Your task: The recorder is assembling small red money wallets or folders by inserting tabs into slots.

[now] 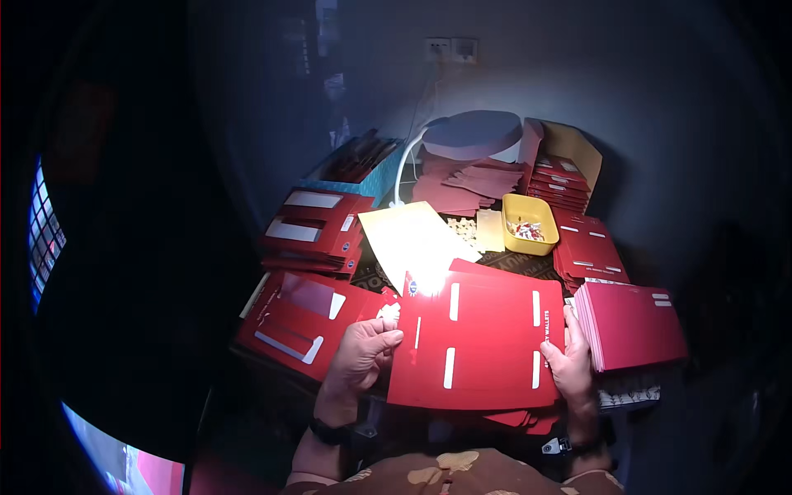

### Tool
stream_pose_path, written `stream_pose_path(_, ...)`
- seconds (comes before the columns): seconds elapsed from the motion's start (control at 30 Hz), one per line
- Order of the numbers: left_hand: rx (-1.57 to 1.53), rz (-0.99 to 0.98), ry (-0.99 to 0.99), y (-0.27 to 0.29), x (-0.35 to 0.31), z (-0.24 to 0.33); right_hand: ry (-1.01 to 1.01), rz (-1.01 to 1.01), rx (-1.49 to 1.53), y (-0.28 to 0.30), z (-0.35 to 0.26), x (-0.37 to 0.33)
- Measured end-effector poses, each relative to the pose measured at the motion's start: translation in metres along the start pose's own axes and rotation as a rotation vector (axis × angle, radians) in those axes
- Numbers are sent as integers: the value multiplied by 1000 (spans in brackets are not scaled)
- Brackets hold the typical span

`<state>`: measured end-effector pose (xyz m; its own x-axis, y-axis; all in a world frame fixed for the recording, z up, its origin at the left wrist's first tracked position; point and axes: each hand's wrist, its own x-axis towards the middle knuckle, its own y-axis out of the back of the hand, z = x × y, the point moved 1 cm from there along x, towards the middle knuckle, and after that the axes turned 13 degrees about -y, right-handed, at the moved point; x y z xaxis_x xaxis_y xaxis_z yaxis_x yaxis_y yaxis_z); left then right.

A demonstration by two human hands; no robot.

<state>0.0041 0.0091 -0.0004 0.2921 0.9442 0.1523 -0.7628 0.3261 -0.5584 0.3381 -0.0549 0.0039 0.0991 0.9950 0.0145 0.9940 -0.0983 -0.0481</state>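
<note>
Right now, the red card (495, 355) is at the near middle of the table, held flat between the two hands, its face marked with white strips. The right hand (571, 356) has it by the right edge, thumb on top and fingers reaching behind, so it is pinching the card; the fingertips underneath are hidden. The left hand (363, 355) is at the card's left edge with its fingers curled and the thumb pressed against the forefinger; I cannot tell whether that pinch catches the card's edge or the small red and white scraps (389, 310) just beyond it. More red sheets (524, 421) show below the card's near edge. To the left lie a near pile of red cards (359, 309) and a farther stack (334, 221), with a blue box (381, 178) beyond. Over on the right are a pinkish-red stack (631, 326) and, farther back, another red pile (587, 247). A brightly lit yellow sheet (392, 227) lies beyond the card, a yellow bin (532, 245) of small pieces stands to its right, and the lamp (473, 136) stands at the far side.
</note>
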Motion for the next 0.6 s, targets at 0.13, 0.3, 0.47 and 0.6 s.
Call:
stream_pose_path(0.13, -36, 15, -2, -14, 1, -9, 91, 327, -838, -10, -32, -10)
stream_pose_path(0.3, -6, 43, 27, -16, -2, -18, 497, 119, -922, -60, -56, -23)
stream_pose_path(0.47, -20, -23, 99, -37, 2, -6, 418, -244, -610, -110, -52, -15)
stream_pose_path(0.6, -57, -71, 148, -29, 1, -15, 411, -218, -581, -117, -42, -7)
